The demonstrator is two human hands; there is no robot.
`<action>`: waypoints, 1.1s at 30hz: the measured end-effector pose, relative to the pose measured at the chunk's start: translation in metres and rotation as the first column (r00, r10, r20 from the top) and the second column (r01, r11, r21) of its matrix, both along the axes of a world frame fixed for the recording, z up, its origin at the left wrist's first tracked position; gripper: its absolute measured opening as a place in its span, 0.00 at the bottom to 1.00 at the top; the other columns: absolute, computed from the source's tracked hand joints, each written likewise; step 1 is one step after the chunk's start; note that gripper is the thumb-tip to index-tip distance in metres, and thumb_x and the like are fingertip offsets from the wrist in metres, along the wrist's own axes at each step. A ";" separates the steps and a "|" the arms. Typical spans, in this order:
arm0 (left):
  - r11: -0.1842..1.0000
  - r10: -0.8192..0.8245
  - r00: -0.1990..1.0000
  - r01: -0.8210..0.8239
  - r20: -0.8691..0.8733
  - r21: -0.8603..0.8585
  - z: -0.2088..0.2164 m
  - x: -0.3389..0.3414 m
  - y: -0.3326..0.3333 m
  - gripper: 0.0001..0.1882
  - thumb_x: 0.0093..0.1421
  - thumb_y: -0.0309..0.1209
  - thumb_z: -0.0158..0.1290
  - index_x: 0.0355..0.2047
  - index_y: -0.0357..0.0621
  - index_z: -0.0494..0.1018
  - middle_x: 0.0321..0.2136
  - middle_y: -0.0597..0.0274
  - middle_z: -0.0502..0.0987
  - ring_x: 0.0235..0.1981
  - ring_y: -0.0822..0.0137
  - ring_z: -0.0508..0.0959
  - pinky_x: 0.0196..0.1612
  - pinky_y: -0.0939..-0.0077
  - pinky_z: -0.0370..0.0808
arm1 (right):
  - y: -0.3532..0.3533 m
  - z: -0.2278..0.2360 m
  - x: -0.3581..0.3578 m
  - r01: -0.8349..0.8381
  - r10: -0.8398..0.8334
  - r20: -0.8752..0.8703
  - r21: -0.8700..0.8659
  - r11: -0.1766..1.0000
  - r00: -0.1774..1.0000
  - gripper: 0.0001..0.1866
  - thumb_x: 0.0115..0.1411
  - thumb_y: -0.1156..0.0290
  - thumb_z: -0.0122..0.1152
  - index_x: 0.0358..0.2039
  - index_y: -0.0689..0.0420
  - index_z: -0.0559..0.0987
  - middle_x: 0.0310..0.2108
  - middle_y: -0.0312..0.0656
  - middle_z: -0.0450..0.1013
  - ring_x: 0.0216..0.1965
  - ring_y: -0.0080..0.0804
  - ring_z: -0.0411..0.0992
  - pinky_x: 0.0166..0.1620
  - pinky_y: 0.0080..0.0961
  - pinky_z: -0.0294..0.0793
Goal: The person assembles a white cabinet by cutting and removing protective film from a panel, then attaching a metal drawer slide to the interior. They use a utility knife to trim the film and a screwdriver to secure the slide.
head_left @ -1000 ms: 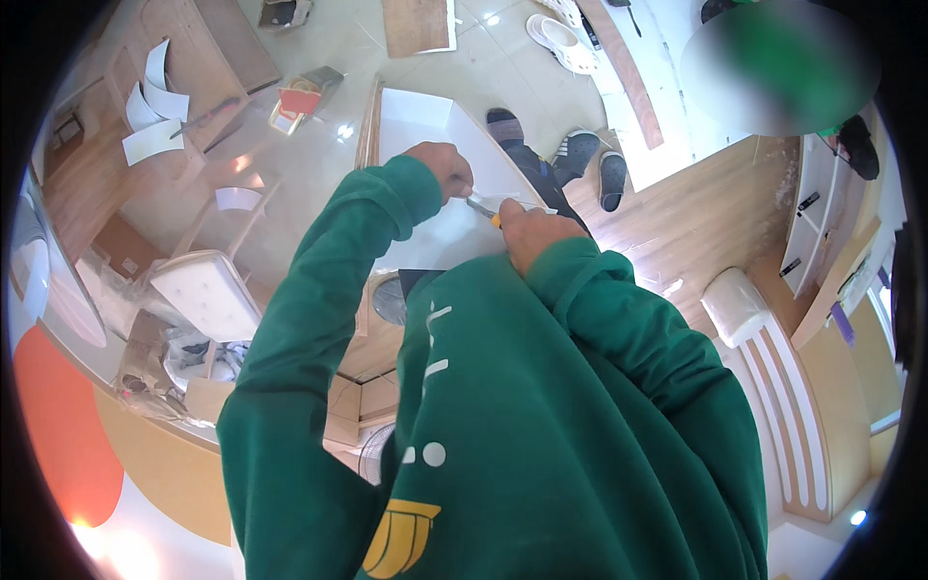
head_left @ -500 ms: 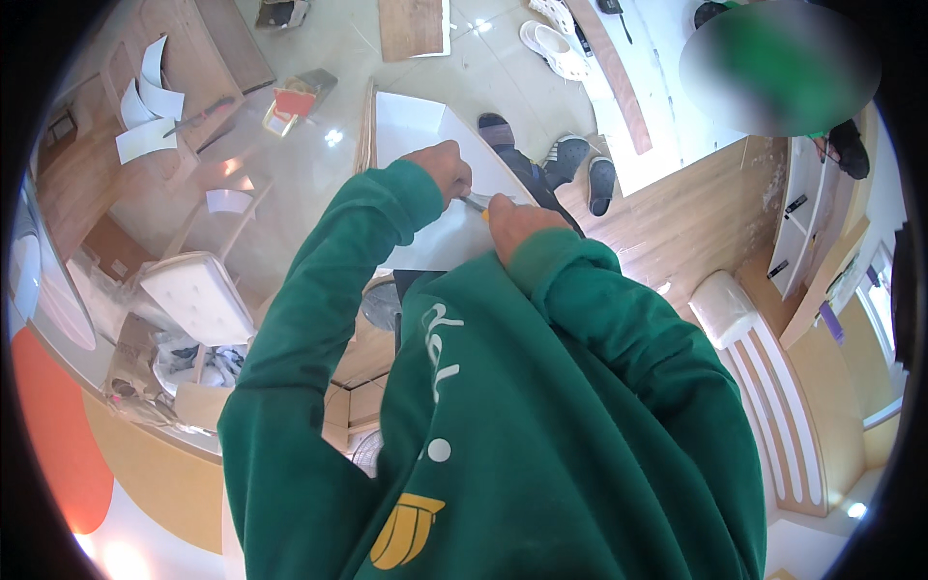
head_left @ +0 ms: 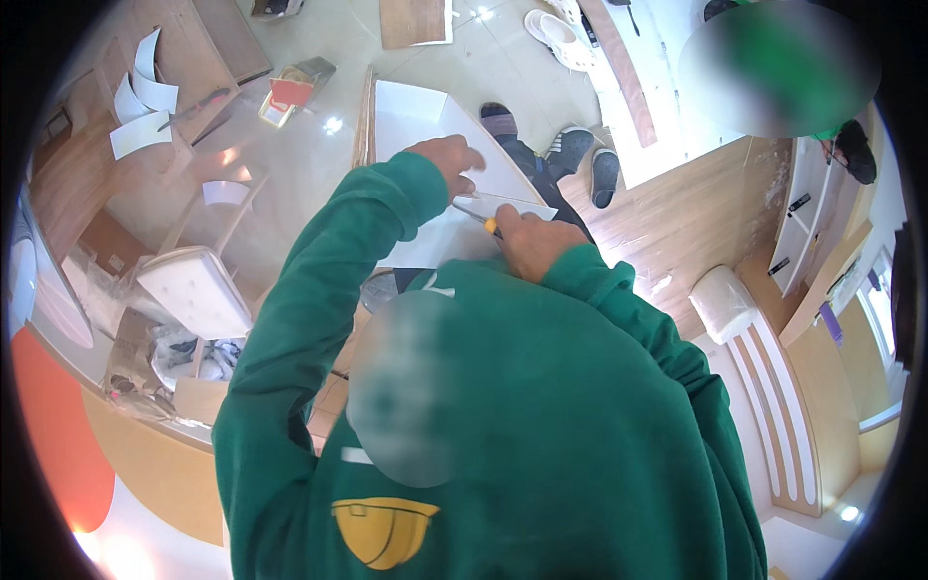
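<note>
A white panelled piece (head_left: 411, 116) with raw brown edges lies in front of me, a white strip along its right side. In my right hand (head_left: 536, 242) is a slim tool (head_left: 476, 215) with a yellow and dark handle and a thin grey metal end. I cannot make out its exact kind. The metal end points left across the white surface, toward my left hand. My left hand (head_left: 447, 164) hovers by the tool's tip, fingers apart and bent, with nothing visible in them.
Dark shoes (head_left: 604, 179) stand just right of the panel. White clogs (head_left: 561, 39) and a wooden board (head_left: 416, 21) lie farther off. Left are a white cushioned seat (head_left: 196, 290), curved white sheets (head_left: 145, 133) and a saw (head_left: 198, 104). Another person (head_left: 851, 155) is far right.
My left hand has opened and lifted away from the tool's tip. My right hand has drawn slightly right and down with the tool, showing more of its metal end. My torso leans farther forward.
</note>
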State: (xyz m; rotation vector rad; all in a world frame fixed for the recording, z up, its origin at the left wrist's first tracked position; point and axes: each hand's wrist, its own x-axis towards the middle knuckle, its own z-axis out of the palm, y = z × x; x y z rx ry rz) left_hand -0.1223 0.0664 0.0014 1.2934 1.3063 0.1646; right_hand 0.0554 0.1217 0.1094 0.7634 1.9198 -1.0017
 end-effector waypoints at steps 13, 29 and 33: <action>0.953 -0.146 0.975 0.184 0.169 -0.239 -0.005 -0.011 0.024 0.08 0.56 0.31 0.57 0.35 0.44 0.81 0.29 0.55 0.81 0.29 0.58 0.79 0.37 0.68 0.75 | -0.004 0.003 0.025 0.044 -0.043 -0.011 0.139 0.989 0.999 0.07 0.62 0.69 0.46 0.37 0.59 0.67 0.30 0.50 0.75 0.30 0.48 0.77 0.30 0.42 0.77; 0.934 -0.165 0.965 0.220 0.205 -0.282 -0.007 -0.018 0.022 0.14 0.57 0.36 0.58 0.39 0.40 0.80 0.31 0.54 0.82 0.32 0.65 0.80 0.39 0.73 0.75 | 0.001 -0.006 0.025 0.058 -0.057 -0.012 0.085 0.995 0.998 0.08 0.63 0.68 0.44 0.38 0.58 0.67 0.31 0.51 0.75 0.31 0.50 0.77 0.32 0.44 0.76; 0.940 -0.103 0.980 0.152 0.171 -0.306 -0.007 -0.017 0.022 0.14 0.53 0.37 0.61 0.35 0.42 0.81 0.26 0.55 0.82 0.28 0.66 0.80 0.36 0.73 0.75 | 0.000 -0.004 0.025 0.057 -0.054 -0.025 0.101 0.993 0.998 0.08 0.63 0.67 0.44 0.38 0.58 0.67 0.30 0.51 0.75 0.31 0.50 0.77 0.32 0.44 0.76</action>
